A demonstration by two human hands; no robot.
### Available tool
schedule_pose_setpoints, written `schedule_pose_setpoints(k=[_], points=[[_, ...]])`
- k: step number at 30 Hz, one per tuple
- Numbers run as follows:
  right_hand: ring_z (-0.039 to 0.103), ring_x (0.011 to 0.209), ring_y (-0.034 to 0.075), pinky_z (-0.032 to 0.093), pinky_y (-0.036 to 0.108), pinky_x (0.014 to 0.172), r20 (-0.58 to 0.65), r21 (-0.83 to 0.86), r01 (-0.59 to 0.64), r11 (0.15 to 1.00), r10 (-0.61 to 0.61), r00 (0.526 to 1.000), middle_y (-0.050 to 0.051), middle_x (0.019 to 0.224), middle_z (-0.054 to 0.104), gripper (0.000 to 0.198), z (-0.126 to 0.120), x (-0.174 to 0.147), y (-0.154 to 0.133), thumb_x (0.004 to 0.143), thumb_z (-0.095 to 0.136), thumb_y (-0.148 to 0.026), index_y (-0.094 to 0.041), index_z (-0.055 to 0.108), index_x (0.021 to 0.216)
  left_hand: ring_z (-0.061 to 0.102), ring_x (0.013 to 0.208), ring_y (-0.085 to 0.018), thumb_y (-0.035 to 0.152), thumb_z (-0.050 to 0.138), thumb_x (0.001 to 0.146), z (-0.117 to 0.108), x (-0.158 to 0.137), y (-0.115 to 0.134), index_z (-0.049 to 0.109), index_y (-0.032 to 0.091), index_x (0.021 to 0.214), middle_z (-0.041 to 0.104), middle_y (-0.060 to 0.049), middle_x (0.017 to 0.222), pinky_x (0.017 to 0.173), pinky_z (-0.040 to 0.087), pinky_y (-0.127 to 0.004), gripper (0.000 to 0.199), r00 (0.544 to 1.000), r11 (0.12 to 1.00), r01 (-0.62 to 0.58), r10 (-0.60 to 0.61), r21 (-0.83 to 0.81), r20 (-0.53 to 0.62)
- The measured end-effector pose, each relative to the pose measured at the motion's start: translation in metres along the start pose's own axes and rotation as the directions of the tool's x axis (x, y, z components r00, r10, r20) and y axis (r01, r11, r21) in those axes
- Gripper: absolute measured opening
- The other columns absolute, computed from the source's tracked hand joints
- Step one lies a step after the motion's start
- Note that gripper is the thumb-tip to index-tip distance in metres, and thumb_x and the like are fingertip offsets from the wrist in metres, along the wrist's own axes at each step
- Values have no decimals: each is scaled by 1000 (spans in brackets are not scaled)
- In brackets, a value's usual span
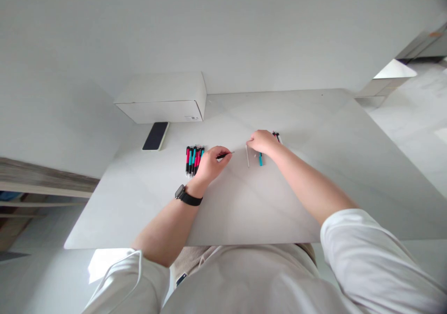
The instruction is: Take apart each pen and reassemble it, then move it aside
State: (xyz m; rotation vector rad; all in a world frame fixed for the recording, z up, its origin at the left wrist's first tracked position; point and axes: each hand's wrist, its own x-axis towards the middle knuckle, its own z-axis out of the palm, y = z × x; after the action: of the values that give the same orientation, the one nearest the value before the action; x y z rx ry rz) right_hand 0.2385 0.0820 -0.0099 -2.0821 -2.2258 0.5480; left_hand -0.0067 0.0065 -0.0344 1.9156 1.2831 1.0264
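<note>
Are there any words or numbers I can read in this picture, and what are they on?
None can be read.
White box: a small label with dark marks, too small and blurred to read.
Phone, watch and pens: no writing shows.

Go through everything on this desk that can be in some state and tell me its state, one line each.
Left hand: closed on a thin dark pen part.
Right hand: fingers down on the table, by loose pen pieces.
Pens: lying flat, bunched side by side.
Phone: face up, screen dark.
White box: closed.
Wristwatch: strapped on the left wrist.
</note>
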Motion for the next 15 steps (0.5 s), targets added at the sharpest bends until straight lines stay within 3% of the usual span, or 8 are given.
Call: schedule_pose_setpoints(k=[2, 6, 10, 15], points=[[70, 91, 25, 47, 33, 79, -116, 93, 88, 992, -77, 990, 8, 94, 79, 21, -3, -14, 4, 92, 65, -39, -24, 80, 91, 74, 92, -20, 37, 69, 94, 0, 0, 0, 75, 22, 97, 78, -5, 98, 89, 60, -35, 16, 1000, 1000, -8, 8, 6, -1], [66, 84, 18, 47, 30, 78, -321, 272, 373, 887, -282, 904, 4, 101, 76, 15, -3, -49, 7, 94, 64, -31, -25, 77, 99, 74, 92, -20, 35, 69, 95, 0, -2, 3, 74, 22, 98, 78, -5, 98, 88, 60, -34, 15, 1000, 1000, -29, 29, -1, -10], [64, 78, 17, 49, 30, 75, -337, 433, 476, 766, -352, 873, 4, 100, 73, 14, 7, -75, 0, 93, 68, -35, -25, 76, 98, 73, 93, -19, 35, 68, 96, 0, -5, 12, 74, 22, 100, 76, -5, 98, 86, 60, -33, 15, 996, 996, -91, 91, -21, 9], [61, 73, 16, 49, 30, 71, -343, 543, 487, 684, -349, 872, 3, 96, 71, 16, 14, -86, -10, 92, 70, -39, -25, 75, 97, 71, 92, -19, 32, 68, 97, -2, -8, 23, 74, 22, 99, 75, -5, 97, 84, 57, -33, 12, 983, 984, -176, 176, -2, 41]])
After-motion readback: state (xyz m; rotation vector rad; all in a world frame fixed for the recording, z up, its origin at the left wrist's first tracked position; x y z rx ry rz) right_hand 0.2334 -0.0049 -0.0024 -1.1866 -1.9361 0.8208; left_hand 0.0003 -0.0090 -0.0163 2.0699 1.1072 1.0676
